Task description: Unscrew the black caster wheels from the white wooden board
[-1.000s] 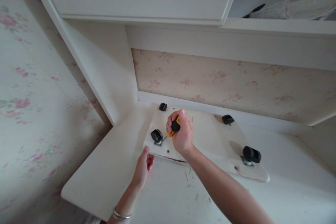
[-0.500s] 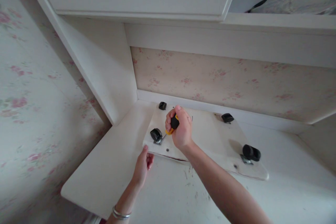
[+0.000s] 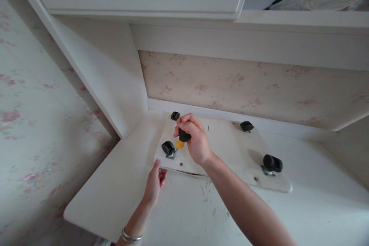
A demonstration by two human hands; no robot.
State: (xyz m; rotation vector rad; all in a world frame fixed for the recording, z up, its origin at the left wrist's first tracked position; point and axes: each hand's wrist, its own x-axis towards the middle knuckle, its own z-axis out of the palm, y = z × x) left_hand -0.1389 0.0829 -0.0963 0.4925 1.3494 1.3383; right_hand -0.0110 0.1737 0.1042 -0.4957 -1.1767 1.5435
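Note:
A white board [image 3: 227, 150] lies flat on the white desk [image 3: 121, 196], with black caster wheels at its corners. My right hand [image 3: 193, 140] is closed round a black and yellow screwdriver [image 3: 182, 138], whose tip points down at the metal plate of the near-left caster [image 3: 168, 148]. My left hand [image 3: 155, 182] rests against the board's near-left edge, thumb up and fingers curled at the edge. A silver bracelet [image 3: 131, 235] sits on that wrist.
Other casters sit at the far left [image 3: 175, 115], far right [image 3: 246, 126] and near right [image 3: 271, 163] of the board. A cupboard side panel [image 3: 100, 69] rises on the left; a shelf [image 3: 288, 17] hangs overhead. Floral wallpaper [image 3: 245, 88] backs the desk.
My right hand has turned on the screwdriver handle and shifted slightly left, nearer the caster. My left hand stays at the board's edge.

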